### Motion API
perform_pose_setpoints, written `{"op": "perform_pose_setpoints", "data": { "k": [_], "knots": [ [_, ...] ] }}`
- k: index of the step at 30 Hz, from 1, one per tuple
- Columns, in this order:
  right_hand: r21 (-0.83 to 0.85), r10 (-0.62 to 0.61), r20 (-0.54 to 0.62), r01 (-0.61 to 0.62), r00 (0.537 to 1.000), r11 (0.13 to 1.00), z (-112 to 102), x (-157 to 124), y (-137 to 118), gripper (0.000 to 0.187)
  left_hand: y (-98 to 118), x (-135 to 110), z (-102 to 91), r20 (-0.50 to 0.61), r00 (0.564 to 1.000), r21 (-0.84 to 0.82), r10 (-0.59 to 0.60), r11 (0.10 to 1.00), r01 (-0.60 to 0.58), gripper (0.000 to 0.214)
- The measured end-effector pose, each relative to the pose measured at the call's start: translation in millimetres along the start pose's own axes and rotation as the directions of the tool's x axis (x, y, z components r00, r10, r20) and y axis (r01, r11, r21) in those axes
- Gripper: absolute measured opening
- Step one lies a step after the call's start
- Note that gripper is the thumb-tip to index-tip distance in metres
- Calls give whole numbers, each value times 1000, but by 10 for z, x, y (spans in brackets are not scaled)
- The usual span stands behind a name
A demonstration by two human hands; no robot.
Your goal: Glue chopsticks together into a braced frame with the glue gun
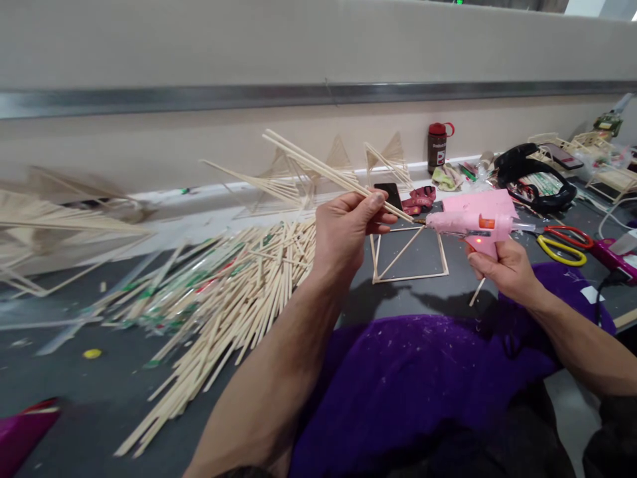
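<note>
- One pale wall [249,53] stands behind the work, crossed by one metal rail [249,98].
- One dark grey tabletop [89,392] runs along it, littered with scraps.
- One purple cloth [398,385] covers the person's lap.
- One heap of wooden sticks [249,299], too many to count, lies left of centre, some in clear wrappers.
- At least four fan-shaped stick structures [60,229] stand along the wall.
- One four-sided stick frame [413,277], with a diagonal, lies beyond the lap.
- One pink glue gun [448,224] is held above the table; the right hand [502,265] is wrapped around its grip.
- At least two held sticks [343,179] are pinched in the left hand [348,219], their ends at the nozzle; contact is unclear.
- One red-lidded bottle [437,151] stands by the wall.
- One yellow disc [92,354] lies at left.
</note>
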State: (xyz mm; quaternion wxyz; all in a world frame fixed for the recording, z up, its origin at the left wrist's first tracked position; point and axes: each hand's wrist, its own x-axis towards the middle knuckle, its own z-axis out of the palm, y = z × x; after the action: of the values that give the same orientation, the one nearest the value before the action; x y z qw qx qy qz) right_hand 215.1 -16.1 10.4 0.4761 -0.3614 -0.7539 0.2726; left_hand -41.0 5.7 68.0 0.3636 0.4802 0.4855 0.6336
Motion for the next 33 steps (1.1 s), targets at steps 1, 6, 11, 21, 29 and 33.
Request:
{"op": "perform_pose_setpoints", "data": {
  "k": [1, 6, 11, 21, 29, 33],
  "knots": [
    [-2, 9, 8, -9, 1000, 1000, 0, -2, 13, 29, 2, 1, -1, 2, 1000, 4, -1, 1000, 1, 21],
    [15, 30, 36, -31, 999, 999, 3, -9, 43, 30, 15, 3, 1, -17, 1000, -29, -1, 1000, 0, 14],
    [26, 39, 10, -39, 999, 999, 25, -10, 33, 28, 19, -7, 20, -4, 1000, -66, -15, 998, 14, 12],
    [70, 62, -1, -61, 998, 996, 33, -5, 11, 29, 46, 6, -2, -17, 999, -75, -49, 996, 47, 16],
    [164, 163, 7, -162, 987, 973, 31, 44, -10, 29, 87, 67, -63, -5, 994, -157, -110, 982, 108, 15],
    [506, 254, 41, -239, 966, 829, 32, 110, -14, 43, 152, 48, -67, -25, 994, -207, -108, 973, 100, 16]
  ]
}}
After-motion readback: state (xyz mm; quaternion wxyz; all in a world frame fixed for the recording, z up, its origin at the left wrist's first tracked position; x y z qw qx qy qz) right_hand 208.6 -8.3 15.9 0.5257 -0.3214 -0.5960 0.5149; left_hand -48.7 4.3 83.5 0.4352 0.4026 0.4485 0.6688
